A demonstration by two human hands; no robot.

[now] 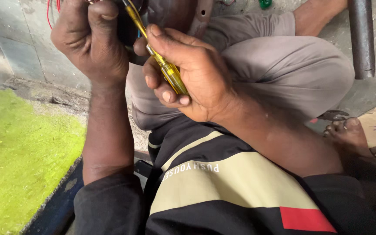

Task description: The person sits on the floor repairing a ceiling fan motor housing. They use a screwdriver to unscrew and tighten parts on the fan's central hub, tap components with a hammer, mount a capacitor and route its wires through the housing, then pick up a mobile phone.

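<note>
Gripping yellow screwdriver (164, 65), right hand (192, 74), left hand (92, 39) clenched

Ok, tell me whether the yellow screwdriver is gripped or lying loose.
Gripped. The right hand wraps its fingers around the yellow screwdriver handle, shaft angled up toward the left hand.

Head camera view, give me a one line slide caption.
Right hand grips a yellow screwdriver against a dark part held in the left hand.
</note>
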